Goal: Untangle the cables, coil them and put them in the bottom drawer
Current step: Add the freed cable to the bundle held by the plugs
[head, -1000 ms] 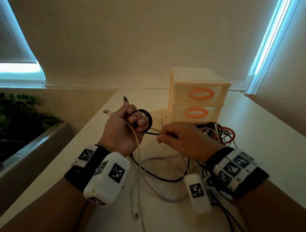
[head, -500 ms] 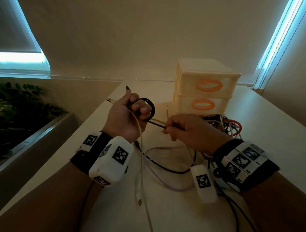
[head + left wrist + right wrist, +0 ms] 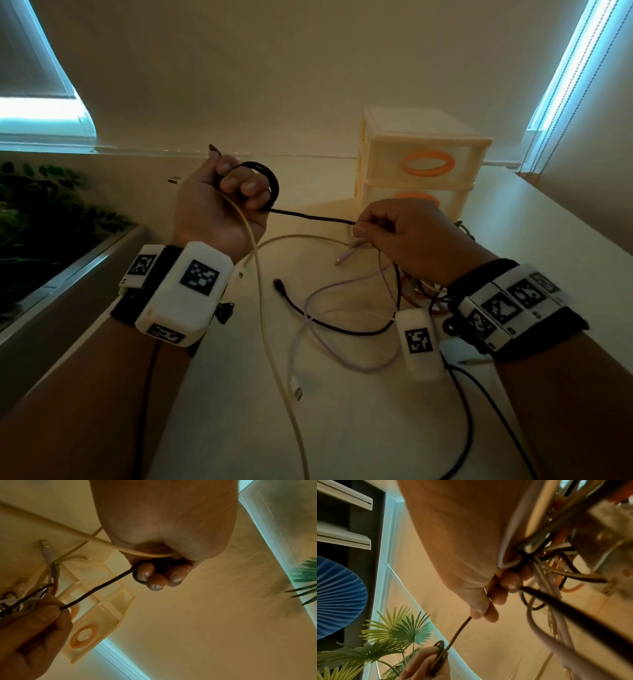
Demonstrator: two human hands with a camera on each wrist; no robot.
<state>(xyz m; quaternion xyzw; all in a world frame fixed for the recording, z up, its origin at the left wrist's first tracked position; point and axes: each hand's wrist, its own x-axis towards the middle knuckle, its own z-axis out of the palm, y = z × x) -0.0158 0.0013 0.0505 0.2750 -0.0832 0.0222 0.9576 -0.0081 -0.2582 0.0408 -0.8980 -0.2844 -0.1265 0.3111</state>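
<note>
My left hand is raised above the table, gripping a small coil of black cable together with a cream cable that hangs down from it. The black cable runs taut from the coil to my right hand, which pinches it between thumb and forefinger. In the left wrist view my curled fingers hold the coil. A tangle of cables lies under my right wrist. The cream drawer unit with orange handles stands behind; my hand hides part of its lower drawer.
Loose lilac cable, a black cable end and a white plug lie on the white table. A ledge with a plant runs along the left edge. Blinds cover the windows behind.
My hands have moved apart and risen. The black cable between them is now stretched out longer and taut, and more of it has been drawn from the tangle.
</note>
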